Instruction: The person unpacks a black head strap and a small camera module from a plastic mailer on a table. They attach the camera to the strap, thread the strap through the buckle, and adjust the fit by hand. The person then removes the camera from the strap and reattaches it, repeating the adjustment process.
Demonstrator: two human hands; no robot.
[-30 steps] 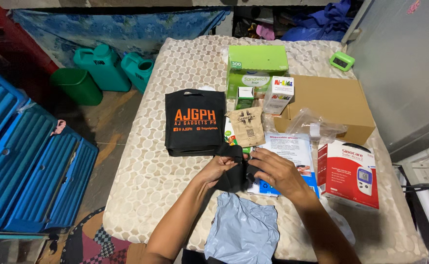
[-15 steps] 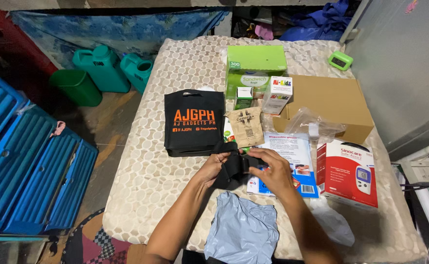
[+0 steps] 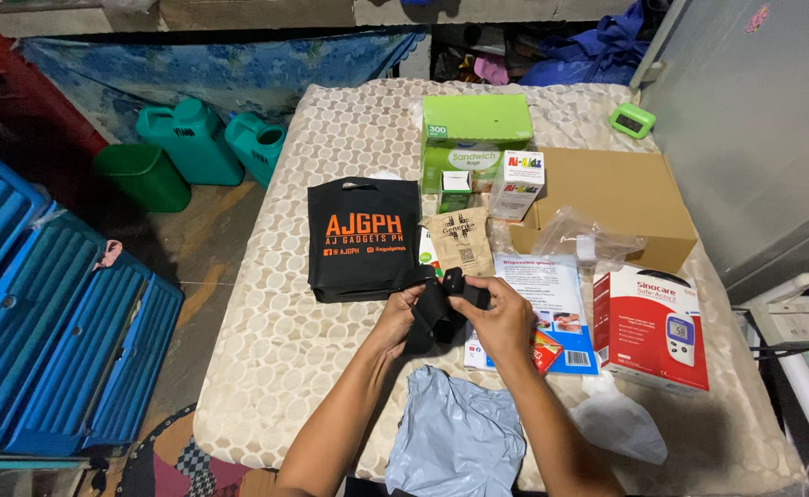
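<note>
Above the near middle of the table [image 3: 266, 368], the left hand [image 3: 397, 317] and right hand [image 3: 504, 319] meet, forearms angled inward, both pinching a black strap [image 3: 437, 308] held up just beside the black tote bag [image 3: 360, 237].

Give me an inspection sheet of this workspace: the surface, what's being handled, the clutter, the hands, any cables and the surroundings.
Surface: table under a beige patterned cloth.
Handled thing: small black item, held above the table by both hands; its kind cannot be told.
Clutter: black tote bag, green box, brown carton, red and white box, blue leaflet, grey mailer bag, clear plastic bag.
Hands: left hand and right hand, both gripping the black item.
Cables: dark cables at the right edge.
Surroundings: blue crates, teal jugs, green bucket on the floor.
</note>
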